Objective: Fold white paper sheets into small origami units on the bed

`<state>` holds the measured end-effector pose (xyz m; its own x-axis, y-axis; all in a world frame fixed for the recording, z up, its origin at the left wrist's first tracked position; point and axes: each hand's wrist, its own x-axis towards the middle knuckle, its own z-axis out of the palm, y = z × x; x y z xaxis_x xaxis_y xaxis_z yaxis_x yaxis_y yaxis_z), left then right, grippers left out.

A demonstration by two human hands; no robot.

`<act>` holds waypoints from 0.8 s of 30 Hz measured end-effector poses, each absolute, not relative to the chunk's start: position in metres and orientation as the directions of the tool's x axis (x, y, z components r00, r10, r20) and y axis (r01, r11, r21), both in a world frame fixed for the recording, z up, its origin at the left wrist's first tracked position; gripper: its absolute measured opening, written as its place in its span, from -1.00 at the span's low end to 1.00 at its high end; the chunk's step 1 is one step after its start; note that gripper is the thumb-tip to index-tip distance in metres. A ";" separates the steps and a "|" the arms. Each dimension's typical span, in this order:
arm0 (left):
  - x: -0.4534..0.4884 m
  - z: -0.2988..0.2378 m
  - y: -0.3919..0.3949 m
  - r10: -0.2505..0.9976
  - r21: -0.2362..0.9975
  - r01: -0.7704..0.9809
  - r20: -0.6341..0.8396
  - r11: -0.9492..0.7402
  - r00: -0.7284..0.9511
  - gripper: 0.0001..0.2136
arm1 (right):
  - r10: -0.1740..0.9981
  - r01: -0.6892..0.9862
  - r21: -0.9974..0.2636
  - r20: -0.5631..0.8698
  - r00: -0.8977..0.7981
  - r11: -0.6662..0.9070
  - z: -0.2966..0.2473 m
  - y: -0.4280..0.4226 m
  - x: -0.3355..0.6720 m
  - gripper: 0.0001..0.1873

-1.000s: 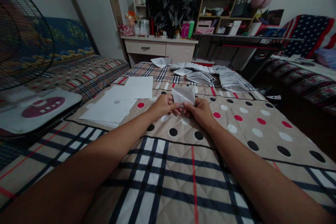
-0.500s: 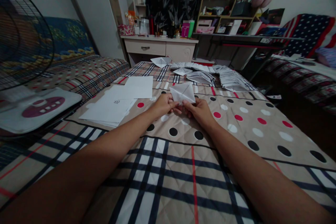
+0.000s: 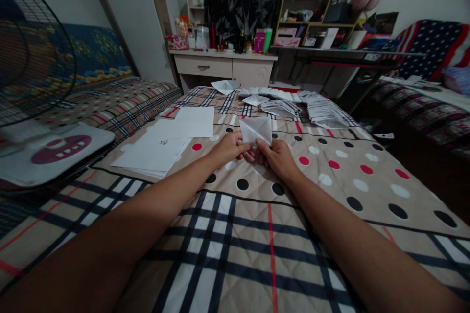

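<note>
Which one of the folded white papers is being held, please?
It is the folded paper pinched at its lower edge by the left hand and the right hand; the other folded papers lie farther off on the bedspread, untouched.

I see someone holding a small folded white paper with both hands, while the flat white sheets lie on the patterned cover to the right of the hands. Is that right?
Not quite: the head view shows the flat white sheets on the patterned cover to the left of the hands. The left hand and right hand do hold the folded white paper.
</note>
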<state>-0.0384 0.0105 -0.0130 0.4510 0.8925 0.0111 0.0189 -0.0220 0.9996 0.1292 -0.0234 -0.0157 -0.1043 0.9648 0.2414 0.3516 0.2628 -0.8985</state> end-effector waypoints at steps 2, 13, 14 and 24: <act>-0.038 -0.014 0.011 0.894 1.000 0.006 0.014 -0.019 0.448 -0.86 | 0.964 0.316 -0.911 0.253 -0.085 0.267 -0.015 -0.023 0.129 -0.45; -0.035 -0.010 0.005 0.898 1.000 0.000 0.013 -0.015 0.441 -0.81 | 0.985 0.060 -0.983 0.172 -0.028 0.174 -0.012 -0.021 0.130 -0.60; -0.035 -0.009 0.004 0.898 1.000 -0.002 0.012 -0.012 0.440 -0.80 | 0.985 0.045 -0.985 0.167 -0.028 0.169 -0.012 -0.021 0.130 -0.61; -0.037 -0.008 0.005 0.940 0.999 -0.034 0.051 -0.042 0.337 -0.75 | 0.986 -0.022 -0.989 0.142 0.086 0.144 -0.012 -0.021 0.130 -0.68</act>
